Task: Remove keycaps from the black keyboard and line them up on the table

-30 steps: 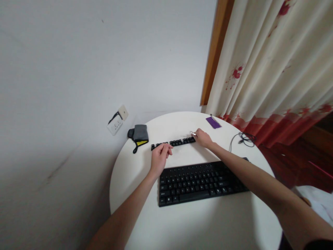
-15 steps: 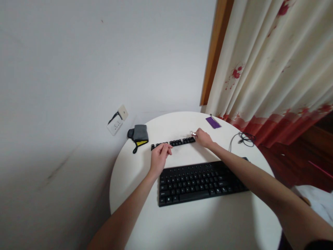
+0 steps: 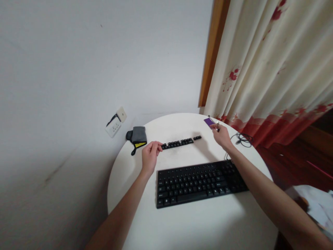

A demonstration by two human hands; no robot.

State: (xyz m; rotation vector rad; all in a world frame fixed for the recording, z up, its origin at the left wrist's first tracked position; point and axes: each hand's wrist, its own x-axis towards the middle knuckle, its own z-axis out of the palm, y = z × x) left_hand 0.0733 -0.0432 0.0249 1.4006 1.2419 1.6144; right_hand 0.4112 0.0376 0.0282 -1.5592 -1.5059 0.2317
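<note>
A line of small black keycaps point(image 3: 180, 143) lies across the white table, with a short separate group at its right end. My left hand point(image 3: 150, 156) is at the line's left end, fingers pressed together and touching or just above the keycaps; its fingers hide whatever is between them. My right hand point(image 3: 221, 136) is raised beyond the line's right end, closed on a small shiny metal tool point(image 3: 218, 125) with a dark part, whose kind I cannot make out. Just past its fingers lies a flat purple piece point(image 3: 208, 122). A black keyboard point(image 3: 192, 184) sits nearer me, partly under my right forearm.
The round white table point(image 3: 197, 222) stands against the wall. A grey and yellow pouch or folded cloth point(image 3: 139, 134) rests at its left edge. A coiled cable point(image 3: 243, 139) lies on the right, near the curtain point(image 3: 249, 69). A wall socket point(image 3: 113, 127) is at left.
My right hand has moved right and away from the keycap line toward the purple piece, carrying the metal tool and uncovering the line's right end. My left hand has shifted slightly left.
</note>
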